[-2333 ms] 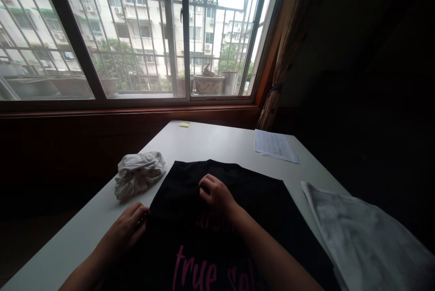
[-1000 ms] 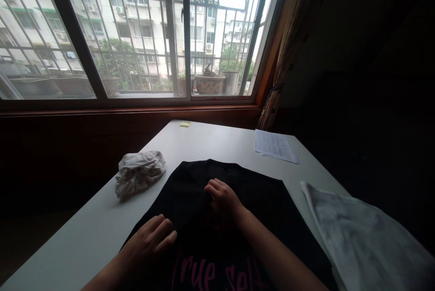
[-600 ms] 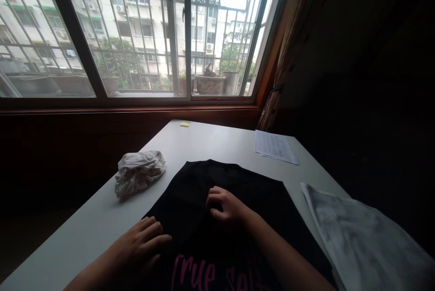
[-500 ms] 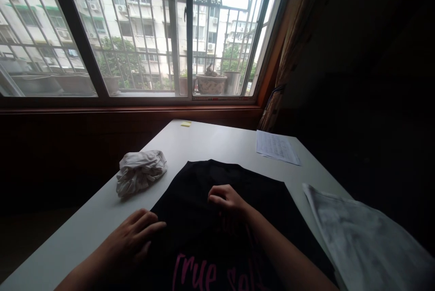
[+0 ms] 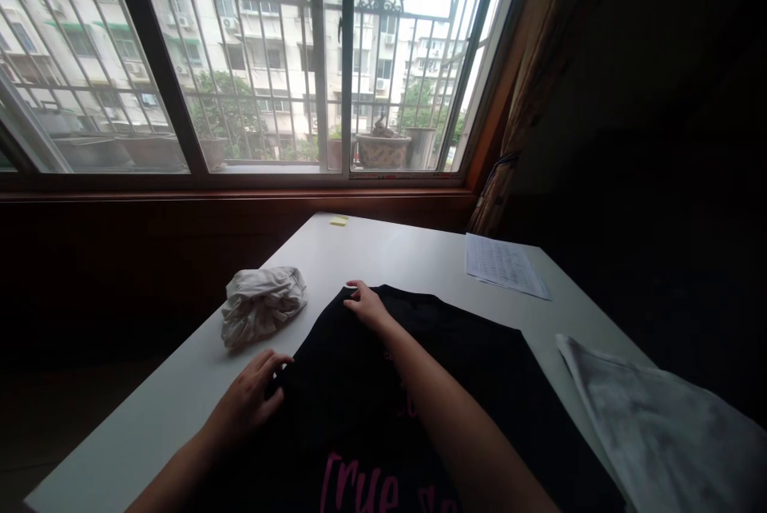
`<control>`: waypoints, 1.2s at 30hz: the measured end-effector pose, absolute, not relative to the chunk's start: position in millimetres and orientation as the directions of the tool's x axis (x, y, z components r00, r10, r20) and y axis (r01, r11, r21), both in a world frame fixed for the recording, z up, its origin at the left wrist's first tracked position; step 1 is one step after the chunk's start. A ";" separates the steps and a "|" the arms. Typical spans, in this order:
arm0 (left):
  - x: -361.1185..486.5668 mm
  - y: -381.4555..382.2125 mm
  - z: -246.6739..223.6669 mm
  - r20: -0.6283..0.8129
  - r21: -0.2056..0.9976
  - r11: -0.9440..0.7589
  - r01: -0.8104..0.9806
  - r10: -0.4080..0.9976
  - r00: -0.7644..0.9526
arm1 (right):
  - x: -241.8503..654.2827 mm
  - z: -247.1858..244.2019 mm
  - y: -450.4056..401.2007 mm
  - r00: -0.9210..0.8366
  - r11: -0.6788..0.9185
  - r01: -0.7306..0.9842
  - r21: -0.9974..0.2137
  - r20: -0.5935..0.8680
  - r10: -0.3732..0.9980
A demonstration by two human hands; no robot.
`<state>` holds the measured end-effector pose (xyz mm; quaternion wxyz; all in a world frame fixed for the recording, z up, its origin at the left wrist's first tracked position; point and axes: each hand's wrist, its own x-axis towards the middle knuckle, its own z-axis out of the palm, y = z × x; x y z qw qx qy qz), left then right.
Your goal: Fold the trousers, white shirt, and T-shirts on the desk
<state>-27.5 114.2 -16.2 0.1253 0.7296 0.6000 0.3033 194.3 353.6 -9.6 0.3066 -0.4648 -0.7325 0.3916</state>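
Observation:
A black T-shirt [image 5: 479, 361] with pink lettering lies spread out on the white table. At its left edge, my left hand [image 5: 255, 389] rests with fingers curved and thumb apart, the fingertips at the cloth. My right hand [image 5: 364, 307] reaches across the shirt to its far left corner. Its thumb and fingers are apart there, near the edge of the fabric. My right forearm covers part of the print.
Left of the shirt, a crumpled white cloth [image 5: 264, 305] sits on the table [image 5: 383, 253]. Printed papers [image 5: 506, 265] and a yellow sticky note [image 5: 339, 220] lie toward the far edge. A pale cloth [image 5: 659, 417] hangs over the right side. Beyond stands a barred window.
My right hand has moved from the middle of the shirt forward and left to its far corner. My left hand has shifted slightly up along the left edge, its fingers more spread.

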 end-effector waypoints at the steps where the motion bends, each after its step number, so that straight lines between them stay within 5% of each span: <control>1: -25.7 112.6 -16.9 0.303 0.563 -0.251 0.788 0.949 0.086 | 189.4 -10.2 356.9 -0.372 0.250 0.436 -0.864 0.081 0.925; 7: -25.5 104.4 -16.4 0.320 0.581 -0.259 0.772 0.944 0.076 | 164.5 -14.6 369.1 -0.349 0.236 0.398 -0.887 0.092 0.933; 15: -34.1 101.4 -19.5 0.360 0.363 -0.315 0.877 0.915 0.180 | 144.7 -21.9 372.6 -0.330 0.266 0.431 -0.862 0.123 0.936; 23: -42.8 103.3 -20.6 0.368 0.271 -0.396 0.877 0.885 0.286 | 131.8 -18.8 373.8 -0.351 0.335 0.510 -0.792 0.163 0.922; 36: -41.4 102.7 -14.6 0.370 0.220 -0.338 0.915 0.897 0.243 | 160.4 -1.6 332.2 -0.638 0.747 0.546 -0.381 0.388 0.665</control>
